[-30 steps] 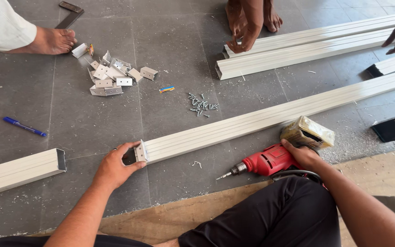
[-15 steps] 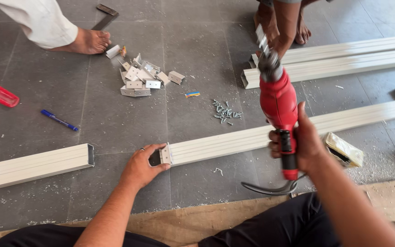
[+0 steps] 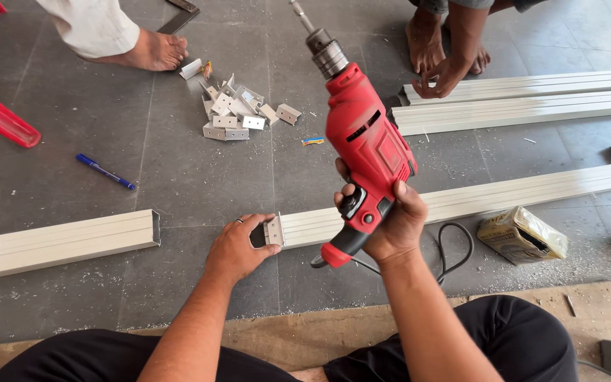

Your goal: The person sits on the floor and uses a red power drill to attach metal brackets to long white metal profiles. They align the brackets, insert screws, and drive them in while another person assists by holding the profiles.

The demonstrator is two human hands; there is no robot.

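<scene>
The right hand (image 3: 390, 223) is gripping a red electric drill (image 3: 362, 141) by its handle, fingers wrapped tight, and is holding it up above the floor with the bit pointing up and away. Its black cord (image 3: 454, 247) is looping on the tiles just behind the hand. The left hand (image 3: 238, 247) is resting on the floor and pinching the near end of a long white metal channel (image 3: 496, 198), where a small metal bracket (image 3: 274, 230) is sitting against the end. A second white channel (image 3: 65, 240) is lying to the left, well apart from the first. Beyond the drill, a heap of small metal brackets (image 3: 238, 113) is sitting on the grey tiles, with a blue pen (image 3: 105, 172) off to the left of it. A small cardboard box (image 3: 521, 235) is lying right of the cord. Another person's hand (image 3: 440, 78) is pressing on stacked white channels (image 3: 525, 102) at the far side, and someone's bare foot (image 3: 153, 51) is standing near the heap.
</scene>
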